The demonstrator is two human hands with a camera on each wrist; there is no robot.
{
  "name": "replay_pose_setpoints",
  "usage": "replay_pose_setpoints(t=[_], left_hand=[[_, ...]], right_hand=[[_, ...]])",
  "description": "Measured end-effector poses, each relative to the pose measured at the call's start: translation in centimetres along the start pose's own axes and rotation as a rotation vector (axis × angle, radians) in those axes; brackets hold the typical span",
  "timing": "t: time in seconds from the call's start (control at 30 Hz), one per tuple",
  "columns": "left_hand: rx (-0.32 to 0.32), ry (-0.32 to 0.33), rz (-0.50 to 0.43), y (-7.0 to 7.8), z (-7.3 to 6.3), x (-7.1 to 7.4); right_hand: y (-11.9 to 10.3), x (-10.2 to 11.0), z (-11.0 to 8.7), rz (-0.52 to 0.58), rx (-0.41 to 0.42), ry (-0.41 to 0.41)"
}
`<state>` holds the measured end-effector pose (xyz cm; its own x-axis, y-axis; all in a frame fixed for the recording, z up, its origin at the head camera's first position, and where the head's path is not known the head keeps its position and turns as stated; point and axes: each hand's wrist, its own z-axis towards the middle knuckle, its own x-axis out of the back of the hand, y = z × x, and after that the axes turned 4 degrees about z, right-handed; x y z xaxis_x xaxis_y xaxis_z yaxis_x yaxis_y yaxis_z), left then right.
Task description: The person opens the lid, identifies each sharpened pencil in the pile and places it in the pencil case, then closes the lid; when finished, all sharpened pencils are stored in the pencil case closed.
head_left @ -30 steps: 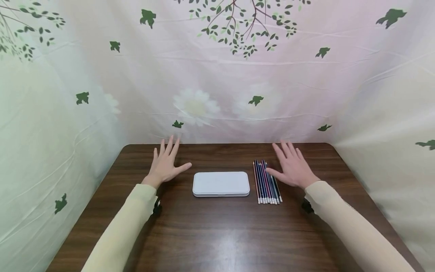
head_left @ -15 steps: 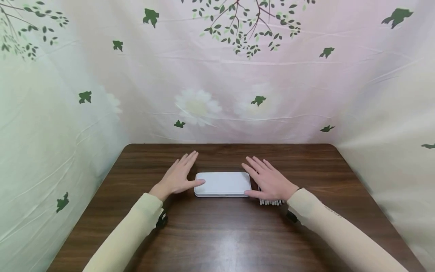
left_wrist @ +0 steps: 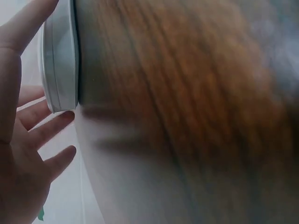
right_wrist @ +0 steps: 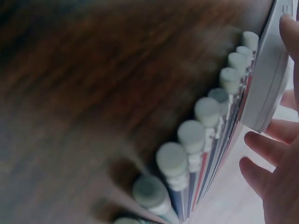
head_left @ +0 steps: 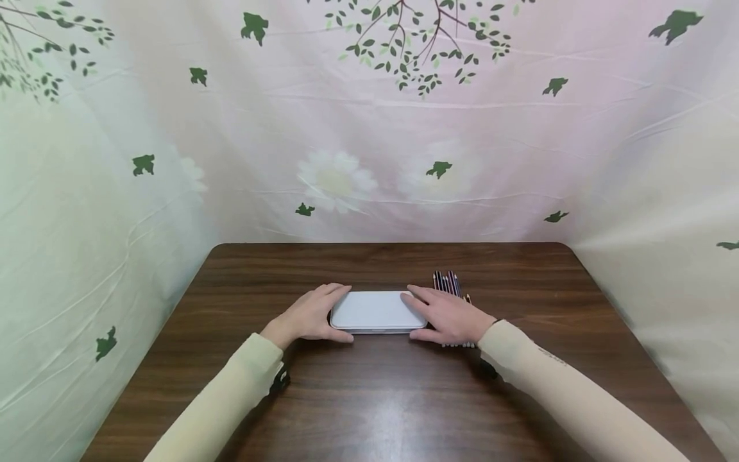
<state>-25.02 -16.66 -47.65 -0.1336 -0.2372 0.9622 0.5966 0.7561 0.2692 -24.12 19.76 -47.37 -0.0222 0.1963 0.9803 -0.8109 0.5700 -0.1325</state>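
A white, flat pencil case with rounded corners lies on the table in the head view, its lid down. My left hand grips its left end, thumb at the front edge and fingers toward the back edge. At the other end my right hand holds it in the same way. The left wrist view shows the case's side between thumb and fingers. Under the right hand lie several pencils, partly hidden. Their white eraser ends line up beside the case in the right wrist view.
The dark wood-grain table has rounded far corners. Behind it and along both sides hangs a pale cloth printed with leaves, birds and daisies. A black wrist strap shows under the left sleeve.
Both hands have come inward and toward me from the far part of the table, first over the case and pencils, then down onto the case's two ends. The case has hardly moved.
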Motion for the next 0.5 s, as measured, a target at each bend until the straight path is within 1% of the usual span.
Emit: replay_pose_setpoints(t=[0.2, 0.37, 0.5], left_hand=[[0.011, -0.015, -0.031, 0.0, 0.4, -0.4], [0.028, -0.029, -0.047, 0.2, 0.9, -0.2], [0.031, -0.040, -0.038, 0.5, 1.3, -0.1]], right_hand=[[0.2, -0.4, 0.2, -0.012, 0.025, 0.012], [0.3, -0.4, 0.3, -0.030, 0.049, 0.017], [0.4, -0.1, 0.4, -0.046, 0.064, 0.003]])
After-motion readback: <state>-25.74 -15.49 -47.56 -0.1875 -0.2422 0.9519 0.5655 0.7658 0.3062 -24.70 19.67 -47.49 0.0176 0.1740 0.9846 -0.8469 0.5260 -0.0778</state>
